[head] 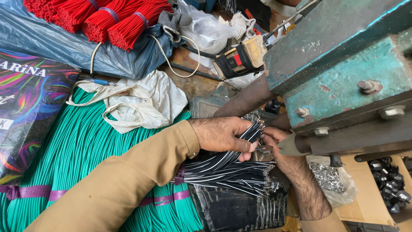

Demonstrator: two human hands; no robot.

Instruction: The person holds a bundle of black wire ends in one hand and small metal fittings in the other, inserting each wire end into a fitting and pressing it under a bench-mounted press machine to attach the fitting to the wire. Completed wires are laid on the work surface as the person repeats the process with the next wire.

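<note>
Left hand (223,135) pinches black-white wire bundle (225,169); right hand (274,139) grips wire ends w/ curled fingers, near green press (343,73), right of teal wires (81,146).

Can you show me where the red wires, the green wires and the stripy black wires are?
red wires (128,23), head view, on the cut ends of one bundle.
green wires (81,146), head view, middle of the bundle.
black wires (223,172), head view, on the fanned strands below the left hand (221,135).
</note>
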